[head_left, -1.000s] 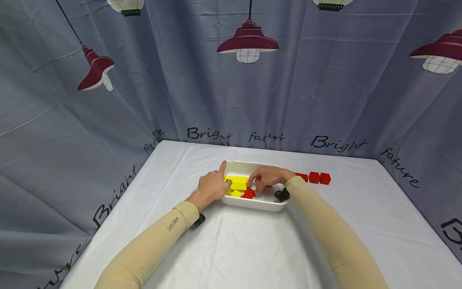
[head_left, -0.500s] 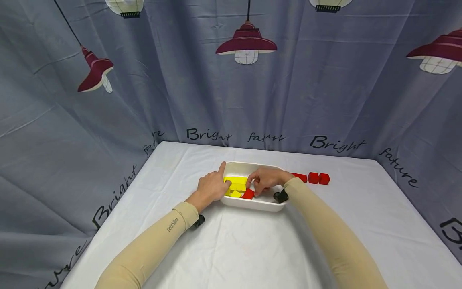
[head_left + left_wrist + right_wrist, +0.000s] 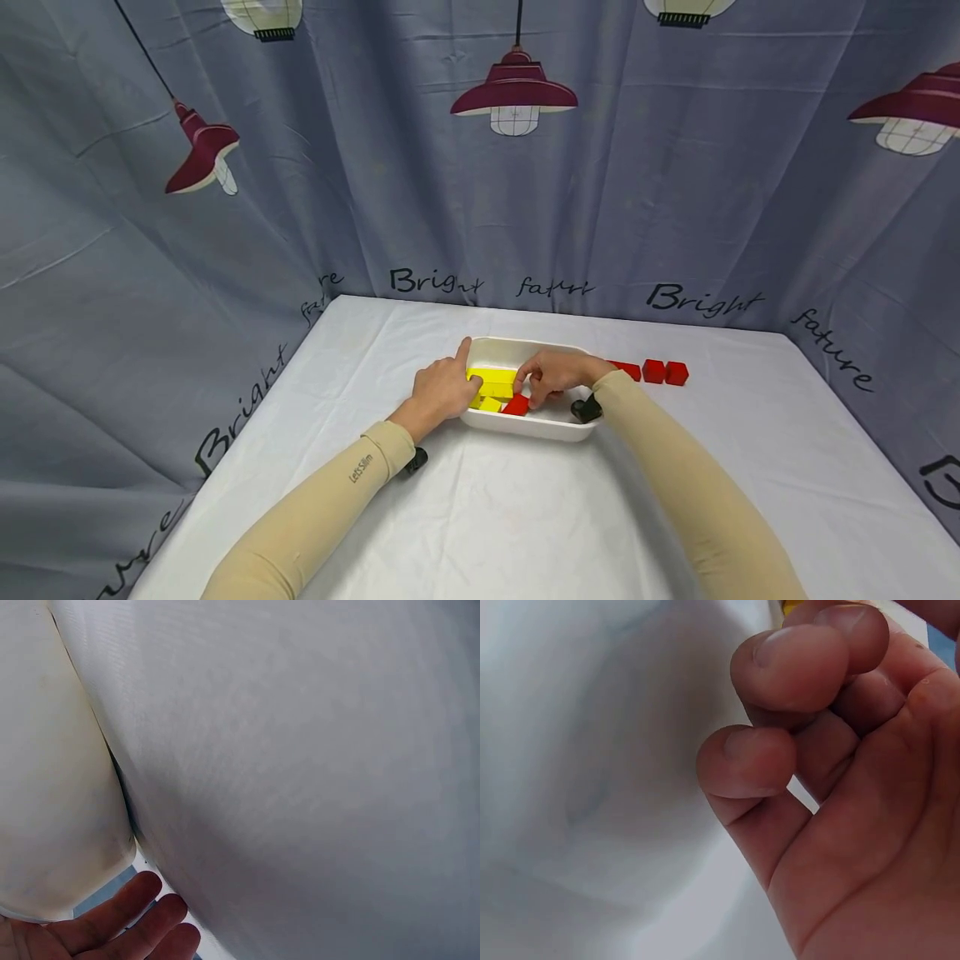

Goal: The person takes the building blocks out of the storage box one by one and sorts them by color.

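A white tray (image 3: 525, 427) stands on the table in the head view. My left hand (image 3: 438, 388) grips its left end, thumb over the rim and index finger along the edge. In the left wrist view, the other fingers (image 3: 124, 919) lie outside the tray wall (image 3: 60, 780). Inside, my right hand (image 3: 561, 371) pinches a red block (image 3: 515, 406) between thumb and index finger, beside several yellow blocks (image 3: 495, 383). The right wrist view shows the remaining fingers (image 3: 791, 671) curled toward the palm; the red block is hidden there.
Right of the tray, several red blocks (image 3: 654, 372) lie in a row on the white-covered table (image 3: 510, 517); the right wrist partly hides the row's left end. A grey-blue curtain (image 3: 405, 192) with printed lamps hangs behind and at both sides.
Both hands and the blocks keep nearly the same places. Only a slight shift of the head view shows.
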A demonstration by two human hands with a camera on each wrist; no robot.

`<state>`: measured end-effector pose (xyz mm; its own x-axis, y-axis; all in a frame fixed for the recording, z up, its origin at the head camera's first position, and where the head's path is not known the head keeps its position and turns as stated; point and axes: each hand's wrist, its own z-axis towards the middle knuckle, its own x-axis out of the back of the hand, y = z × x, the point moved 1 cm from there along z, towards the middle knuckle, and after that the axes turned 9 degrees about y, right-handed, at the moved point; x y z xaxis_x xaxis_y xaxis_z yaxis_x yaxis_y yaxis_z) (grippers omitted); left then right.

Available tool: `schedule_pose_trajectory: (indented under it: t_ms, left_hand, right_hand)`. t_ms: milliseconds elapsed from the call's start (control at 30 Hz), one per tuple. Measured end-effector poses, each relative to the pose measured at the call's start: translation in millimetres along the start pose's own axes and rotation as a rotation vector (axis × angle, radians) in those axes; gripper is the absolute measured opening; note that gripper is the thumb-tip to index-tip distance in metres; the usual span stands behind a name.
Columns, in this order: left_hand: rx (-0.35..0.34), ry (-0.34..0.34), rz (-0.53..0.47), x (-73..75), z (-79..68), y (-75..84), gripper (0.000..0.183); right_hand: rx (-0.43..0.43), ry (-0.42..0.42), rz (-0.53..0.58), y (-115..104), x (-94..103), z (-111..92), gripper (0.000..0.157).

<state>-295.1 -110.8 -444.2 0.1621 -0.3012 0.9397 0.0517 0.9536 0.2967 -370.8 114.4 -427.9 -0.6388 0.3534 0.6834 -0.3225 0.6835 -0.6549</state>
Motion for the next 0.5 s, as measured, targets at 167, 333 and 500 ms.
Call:
schedule_pose_trajectory:
  t_ms: [167, 333, 500]
  left_hand:
    - [-0.003, 0.005, 0.009, -0.4, 0.1, -0.2, 0.074]
    - [-0.009, 0.007, 0.007, 0.6, -0.7, -0.2, 0.074]
    - [-0.013, 0.01, 0.004, 1.6, -1.7, 0.2, 0.074]
  right_hand:
    - [0.017, 0.003, -0.019, -4.0, 3.5, -3.8, 0.027]
    - [0.013, -0.007, -0.001, -8.0, 7.4, -8.5, 0.026]
    - [0.017, -0.003, -0.029, -8.8, 11.7, -11.1, 0.023]
